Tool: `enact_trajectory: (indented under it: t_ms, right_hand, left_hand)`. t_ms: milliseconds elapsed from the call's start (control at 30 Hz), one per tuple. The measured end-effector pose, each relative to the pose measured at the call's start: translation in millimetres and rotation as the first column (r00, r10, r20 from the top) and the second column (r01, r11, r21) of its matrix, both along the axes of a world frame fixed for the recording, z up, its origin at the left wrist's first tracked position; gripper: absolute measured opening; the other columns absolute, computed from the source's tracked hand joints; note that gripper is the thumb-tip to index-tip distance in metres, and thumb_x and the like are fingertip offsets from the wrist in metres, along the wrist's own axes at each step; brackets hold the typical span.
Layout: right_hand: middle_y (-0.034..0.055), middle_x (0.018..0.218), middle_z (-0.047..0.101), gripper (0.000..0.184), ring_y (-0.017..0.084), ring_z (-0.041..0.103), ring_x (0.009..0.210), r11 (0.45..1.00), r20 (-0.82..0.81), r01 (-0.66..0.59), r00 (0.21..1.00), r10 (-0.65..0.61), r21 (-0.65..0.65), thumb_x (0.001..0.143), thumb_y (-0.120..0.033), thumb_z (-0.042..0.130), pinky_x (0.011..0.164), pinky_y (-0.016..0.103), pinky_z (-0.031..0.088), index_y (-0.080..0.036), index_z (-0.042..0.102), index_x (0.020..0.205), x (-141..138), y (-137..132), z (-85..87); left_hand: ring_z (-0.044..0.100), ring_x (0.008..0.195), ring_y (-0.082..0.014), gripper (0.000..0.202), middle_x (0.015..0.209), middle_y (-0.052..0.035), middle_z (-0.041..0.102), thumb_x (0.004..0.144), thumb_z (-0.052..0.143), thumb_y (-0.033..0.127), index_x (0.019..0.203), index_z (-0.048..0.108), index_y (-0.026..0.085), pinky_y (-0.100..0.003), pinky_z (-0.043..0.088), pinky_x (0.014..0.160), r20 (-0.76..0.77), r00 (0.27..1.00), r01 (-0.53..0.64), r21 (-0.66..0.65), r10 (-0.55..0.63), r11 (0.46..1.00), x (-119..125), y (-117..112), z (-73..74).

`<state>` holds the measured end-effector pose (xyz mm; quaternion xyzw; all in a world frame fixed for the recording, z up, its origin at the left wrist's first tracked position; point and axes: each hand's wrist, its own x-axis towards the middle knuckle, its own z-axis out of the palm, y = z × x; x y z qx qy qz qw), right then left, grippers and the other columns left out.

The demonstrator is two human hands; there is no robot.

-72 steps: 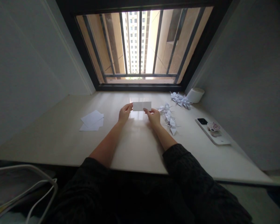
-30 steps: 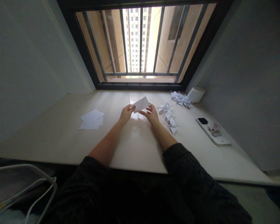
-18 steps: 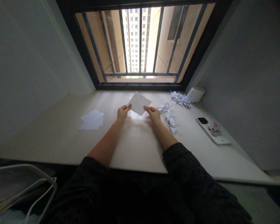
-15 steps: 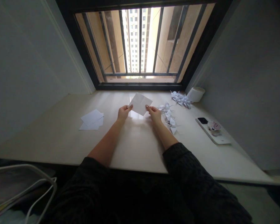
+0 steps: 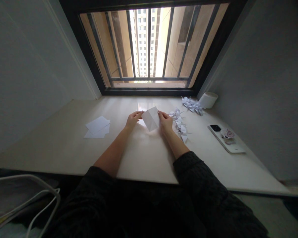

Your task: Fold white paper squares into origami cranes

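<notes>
Head view: the left hand (image 5: 132, 120) and right hand (image 5: 166, 123) pinch opposite sides of a creased paper square (image 5: 150, 119) above the surface (image 5: 144, 158), nearer its far edge than its front edge. A light, even pinch should best spare the paper square stray creases.

The head camera looks forward and down from by the near edge of the windowsill (image 5: 139, 155), facing the window (image 5: 154, 49) beyond the far edge.
</notes>
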<state>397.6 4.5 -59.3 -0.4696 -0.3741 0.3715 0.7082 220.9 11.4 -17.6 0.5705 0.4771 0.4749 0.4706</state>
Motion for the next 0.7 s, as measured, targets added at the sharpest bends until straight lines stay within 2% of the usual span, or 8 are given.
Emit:
enact_trajectory:
  t_ms: [133, 300, 400, 500, 600, 700]
  right_hand:
    - [0.0059, 0.088, 0.073, 0.036, 0.019, 0.064, 0.081, 1.000, 0.058, -0.004, 0.998, 0.003, 0.020, 0.067, -0.044, 0.067, 0.080, 0.034, 0.049, -0.015, 0.072, 0.087, -1, 0, -2.3]
    - [0.0068, 0.087, 0.072, 0.038, 0.019, 0.064, 0.079, 1.000, 0.050, -0.002, 0.999, 0.003, -0.024, 0.065, -0.045, 0.068, 0.075, 0.031, 0.049, -0.014, 0.072, 0.087, -3, -5, 5.4]
    - [0.0061, 0.085, 0.071, 0.046, 0.015, 0.062, 0.071, 0.997, -0.008, -0.050, 0.999, 0.050, -0.057, 0.063, -0.048, 0.068, 0.065, 0.026, 0.049, -0.015, 0.070, 0.094, -3, -9, 15.3]
    - [0.0018, 0.071, 0.068, 0.058, 0.011, 0.056, 0.056, 0.983, -0.031, -0.128, 0.992, 0.125, -0.133, 0.060, -0.052, 0.069, 0.053, 0.023, 0.045, -0.016, 0.066, 0.106, -4, -14, 23.5]
    - [-0.0030, 0.061, 0.063, 0.066, 0.009, 0.053, 0.053, 0.975, -0.025, -0.201, 0.980, 0.200, -0.098, 0.057, -0.048, 0.073, 0.055, 0.023, 0.046, -0.017, 0.061, 0.113, -7, -17, 25.9]
    - [-0.0052, 0.057, 0.059, 0.065, 0.009, 0.051, 0.052, 0.973, -0.001, -0.225, 0.974, 0.225, -0.047, 0.056, -0.046, 0.074, 0.057, 0.024, 0.046, -0.017, 0.061, 0.113, -9, -18, 23.8]
  left_hand:
    - [0.059, 0.078, -0.0164, 0.055, 0.085, -0.0051, 0.069, 0.061, 0.069, 0.054, 0.104, 0.066, 0.020, -0.025, 0.041, 0.067, -0.026, 0.999, 0.022, 0.001, -0.022, 1.000, 0, -4, 3.1]
    - [0.059, 0.075, -0.0160, 0.053, 0.083, -0.0062, 0.069, 0.058, 0.073, 0.053, 0.098, 0.068, 0.019, -0.024, 0.040, 0.062, -0.033, 0.998, 0.058, -0.029, -0.059, 0.998, 0, -8, 3.1]
    - [0.059, 0.071, -0.0141, 0.049, 0.083, -0.0060, 0.069, 0.056, 0.074, 0.053, 0.090, 0.068, 0.018, -0.022, 0.039, 0.058, 0.038, 0.999, -0.012, -0.041, 0.013, 0.999, 0, -5, -0.5]
    - [0.057, 0.067, -0.0121, 0.047, 0.081, -0.0054, 0.067, 0.054, 0.075, 0.052, 0.085, 0.067, 0.018, -0.021, 0.039, 0.056, 0.117, 0.985, -0.116, -0.082, 0.125, 0.990, -1, 1, -4.7]
    - [0.056, 0.064, -0.0108, 0.048, 0.080, -0.0044, 0.066, 0.052, 0.076, 0.052, 0.085, 0.066, 0.018, -0.020, 0.038, 0.054, 0.164, 0.969, -0.164, -0.124, 0.183, 0.979, -2, 5, -7.8]
    - [0.056, 0.063, -0.0104, 0.050, 0.080, -0.0041, 0.066, 0.052, 0.076, 0.051, 0.087, 0.064, 0.018, -0.020, 0.039, 0.054, 0.180, 0.966, -0.163, -0.144, 0.187, 0.976, -2, 7, -8.9]
